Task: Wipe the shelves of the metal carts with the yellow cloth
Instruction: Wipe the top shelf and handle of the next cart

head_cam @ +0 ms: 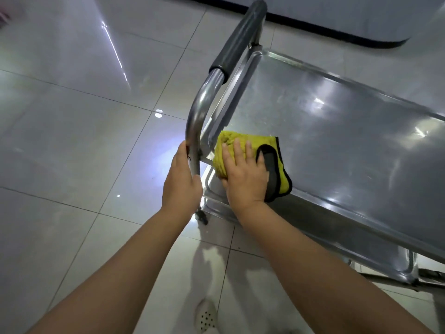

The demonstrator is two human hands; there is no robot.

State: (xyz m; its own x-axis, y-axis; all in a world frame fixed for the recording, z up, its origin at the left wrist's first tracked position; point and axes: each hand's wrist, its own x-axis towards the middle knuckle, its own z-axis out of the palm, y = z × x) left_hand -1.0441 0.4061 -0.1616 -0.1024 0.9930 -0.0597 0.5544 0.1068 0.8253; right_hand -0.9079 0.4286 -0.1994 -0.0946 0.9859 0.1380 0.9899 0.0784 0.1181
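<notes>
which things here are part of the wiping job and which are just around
In the job:
yellow cloth, pressed flat under the right hand
top shelf of the metal cart
cart's handle bar, gripped by the left hand

Just around:
tiled floor
white shoe
dark-edged counter base

Cool, dim indoor light falls from overhead as I look down. Glare streaks the glossy floor tiles (72, 97) at far left and flares white across the steel shelf (337, 131) on the right. My soft shadow lies on the near tiles. The wide lens bows the edges; the far corners blur, and the whole view is slightly soft.
</notes>
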